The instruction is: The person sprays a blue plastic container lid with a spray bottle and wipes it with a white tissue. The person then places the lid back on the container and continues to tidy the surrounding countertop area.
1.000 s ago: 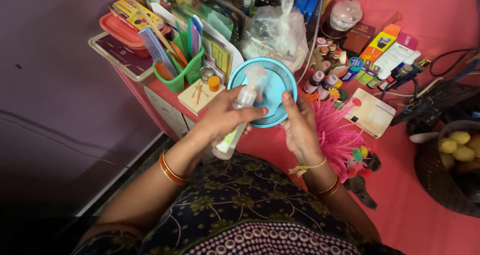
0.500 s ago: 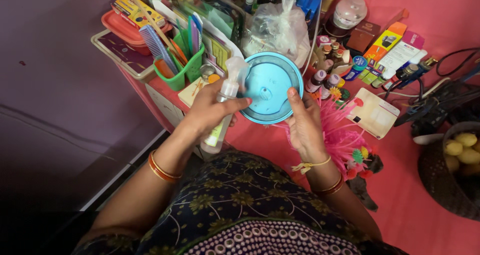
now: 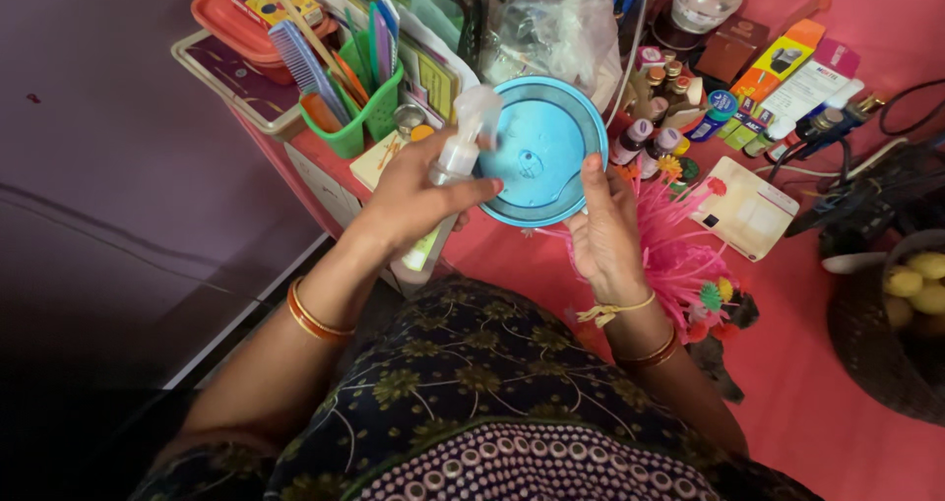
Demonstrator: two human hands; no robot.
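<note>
The left hand (image 3: 413, 201) is wrapped tight around a clear spray bottle (image 3: 445, 181), index finger laid across its neck, the nozzle end just in front of a round blue lid (image 3: 541, 152). The right hand (image 3: 602, 235) props that lid up from below — thumb on its rim, the other fingers hidden behind it — so it tilts face-on above the pink tabletop (image 3: 807, 383). Just behind sits a green holder (image 3: 359, 127) stuffed with combs, and a knotted plastic bag (image 3: 556, 29). A pink tasselled ornament (image 3: 679, 255) lies beside the right wrist.

Left hand (image 3: 409, 206) aims spray bottle (image 3: 448, 171) at right-held blue lid (image 3: 541, 152).
</note>
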